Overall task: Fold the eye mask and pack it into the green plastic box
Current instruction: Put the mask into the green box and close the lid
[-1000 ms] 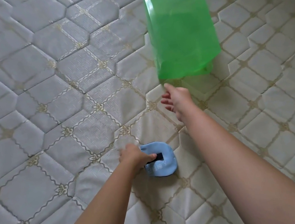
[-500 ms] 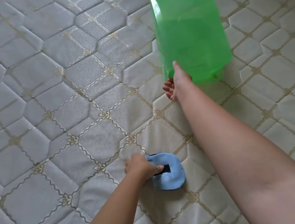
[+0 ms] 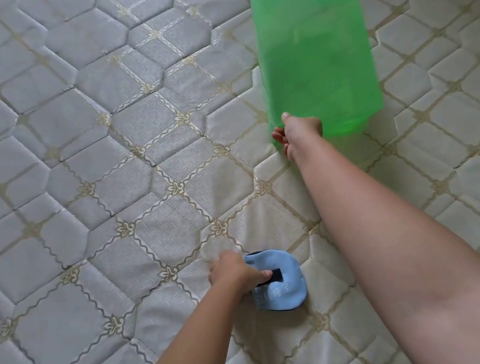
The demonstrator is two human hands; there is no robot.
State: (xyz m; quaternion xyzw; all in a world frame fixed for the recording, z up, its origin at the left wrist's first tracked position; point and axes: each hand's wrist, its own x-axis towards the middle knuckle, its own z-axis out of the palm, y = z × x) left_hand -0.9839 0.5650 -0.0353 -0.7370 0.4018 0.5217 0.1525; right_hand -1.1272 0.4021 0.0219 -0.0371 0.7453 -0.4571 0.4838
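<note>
A light blue eye mask (image 3: 279,292), folded in half with a black strap across it, lies on the mattress near the bottom centre. My left hand (image 3: 238,272) grips its left side, thumb pressed on the strap. A translucent green plastic box (image 3: 313,51) lies farther away at the upper right. My right hand (image 3: 296,132) reaches out to the box's near left corner, thumb on its top face and fingers curled under the edge.
Everything rests on a quilted grey-white mattress (image 3: 110,167) with a beige stitched pattern. Nothing else lies on it in view.
My right hand moved forward from just short of the box to its near corner and took hold there. My left hand stayed on the folded mask.
</note>
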